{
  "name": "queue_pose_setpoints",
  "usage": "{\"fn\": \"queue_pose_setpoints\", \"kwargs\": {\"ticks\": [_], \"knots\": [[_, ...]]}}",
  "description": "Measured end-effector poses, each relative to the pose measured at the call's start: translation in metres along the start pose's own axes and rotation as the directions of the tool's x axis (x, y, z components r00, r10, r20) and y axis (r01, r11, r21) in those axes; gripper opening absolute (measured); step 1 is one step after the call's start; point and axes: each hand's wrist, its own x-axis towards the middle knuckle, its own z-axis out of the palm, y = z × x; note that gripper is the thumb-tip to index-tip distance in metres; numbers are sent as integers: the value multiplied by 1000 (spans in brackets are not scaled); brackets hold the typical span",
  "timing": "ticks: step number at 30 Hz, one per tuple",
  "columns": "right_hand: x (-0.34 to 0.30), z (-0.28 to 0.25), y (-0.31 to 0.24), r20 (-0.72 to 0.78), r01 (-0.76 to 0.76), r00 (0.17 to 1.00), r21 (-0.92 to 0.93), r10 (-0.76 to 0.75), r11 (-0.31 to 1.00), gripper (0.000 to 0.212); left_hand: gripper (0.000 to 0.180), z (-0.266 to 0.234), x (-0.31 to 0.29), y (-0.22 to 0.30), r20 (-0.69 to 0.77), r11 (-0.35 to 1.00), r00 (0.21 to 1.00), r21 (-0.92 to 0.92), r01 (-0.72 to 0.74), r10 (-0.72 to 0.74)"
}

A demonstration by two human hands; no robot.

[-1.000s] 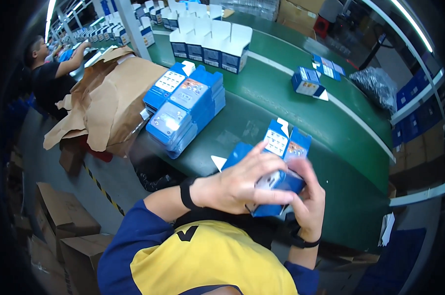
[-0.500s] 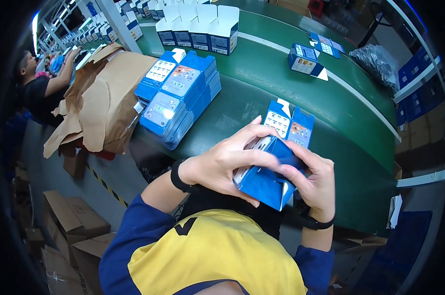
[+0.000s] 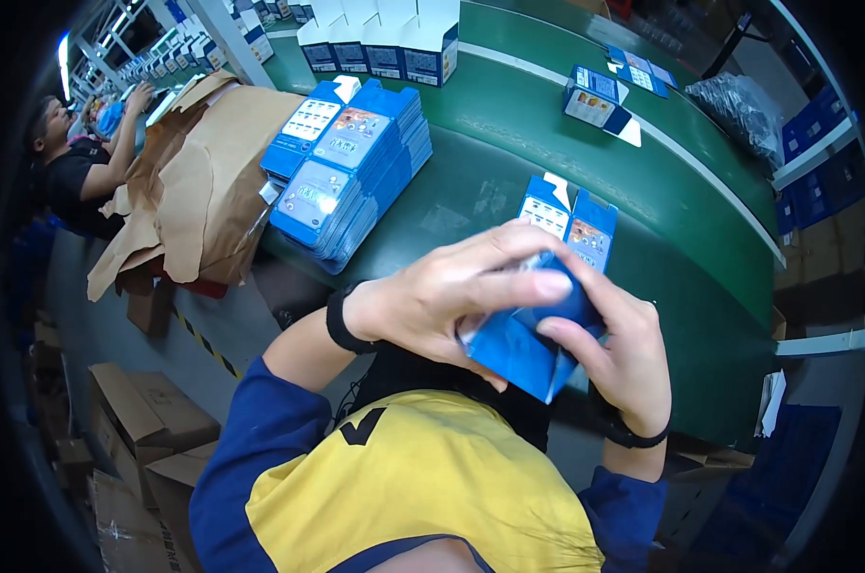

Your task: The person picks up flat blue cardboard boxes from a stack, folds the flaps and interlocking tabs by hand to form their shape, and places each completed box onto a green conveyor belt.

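A blue carton point(image 3: 520, 355), partly folded into shape, is held between my two hands in front of my chest. My left hand point(image 3: 452, 291) wraps it from the left, thumb across its top; the fingers are slightly blurred. My right hand point(image 3: 623, 349) closes on the right side, its thumb bent onto a flap. My fingers cover much of the carton's upper part. Just beyond them, a flat printed blue carton point(image 3: 590, 239) lies on the green table. To the left stands a tall stack of flat blue cartons point(image 3: 356, 162).
Erected white and blue boxes point(image 3: 385, 57) with raised lids stand in a row at the back. A single blue box point(image 3: 595, 98) lies on the green conveyor point(image 3: 528, 105). Brown paper point(image 3: 213, 172) bulges at left, and a co-worker point(image 3: 89, 167) is beyond it. Cardboard boxes point(image 3: 156, 411) sit on the floor.
My left thumb has lifted and shifted right over the carton's top. My right hand has moved slightly right, with its thumb still on the carton. The view has shifted a little.
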Motion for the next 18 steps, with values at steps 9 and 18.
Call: {"fn": "queue_pose_setpoints", "kwargs": {"ticks": [9,18], "knots": [[0,31,-5,-430,182,903,341,-19,922,97,95,53,2,-4,-378,867,897,498,-12,229],[-16,11,31,-314,-59,885,660,345,749,94,86,14,-8,-9,211,681,875,559,-473,435]]}}
